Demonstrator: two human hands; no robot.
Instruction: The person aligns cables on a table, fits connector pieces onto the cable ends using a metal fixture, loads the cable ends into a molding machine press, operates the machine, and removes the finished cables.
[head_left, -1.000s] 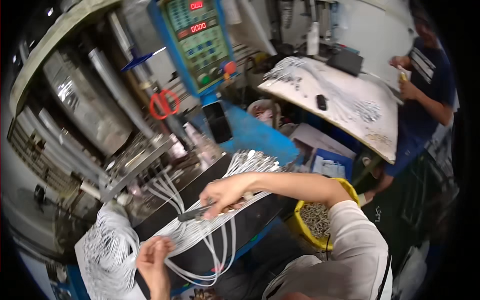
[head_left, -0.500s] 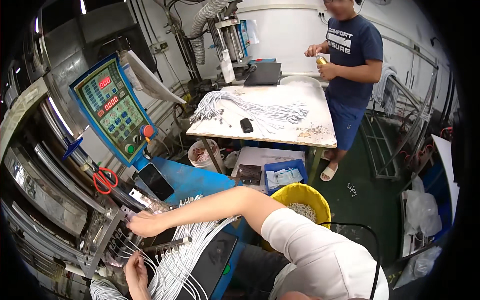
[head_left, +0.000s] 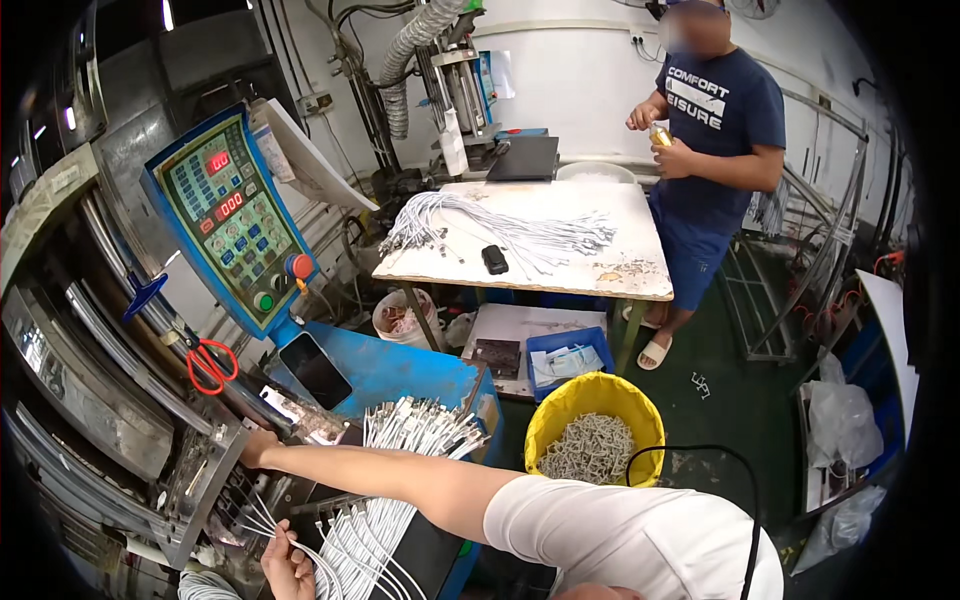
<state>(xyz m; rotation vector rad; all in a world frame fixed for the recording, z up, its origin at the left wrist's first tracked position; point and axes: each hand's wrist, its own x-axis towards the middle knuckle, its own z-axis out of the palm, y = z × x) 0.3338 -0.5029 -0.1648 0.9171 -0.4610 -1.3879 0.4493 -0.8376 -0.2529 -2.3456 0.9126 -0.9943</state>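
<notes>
We reach our right hand [head_left: 256, 447] across to the metal mould plate [head_left: 205, 490] of the machine, fingers hidden against it, grip unclear. Our left hand [head_left: 290, 565] pinches a few white cables [head_left: 345, 535] fanned over the black surface beside the blue control panel [head_left: 228, 215].

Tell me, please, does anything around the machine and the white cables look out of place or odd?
One thing: red-handled scissors hang on the machine front, close above the right hand reaching in. The left hand holds white cables, which lie in an orderly bundle. Nothing looks spilled or broken.
</notes>
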